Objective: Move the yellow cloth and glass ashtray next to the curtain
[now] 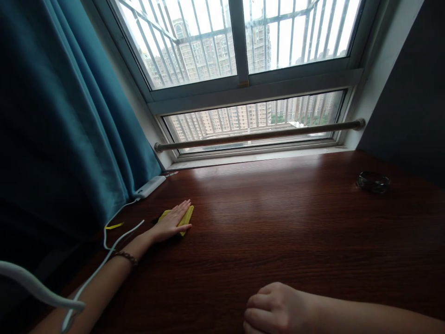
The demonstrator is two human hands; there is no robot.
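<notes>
My left hand [172, 224] lies flat on a folded yellow cloth [187, 218] on the left part of a dark red-brown wooden tabletop [264, 222]. Its fingers are stretched out and its thumb stands apart; the cloth shows around the fingers, with a dark edge beneath. A beaded bracelet [127, 256] circles my left wrist. At the bottom of the view, my right hand [269, 308] rests closed in a loose fist near the tabletop. Nothing shows in its curled fingers, though the palm side is hidden.
A white power strip [151, 186] lies by the blue curtain [104, 153] at the left. White cables [104, 262] run near and across my left arm. A glass ashtray-like dish [373, 182] stands at the right. Behind the tabletop, a rail [260, 136] crosses the window.
</notes>
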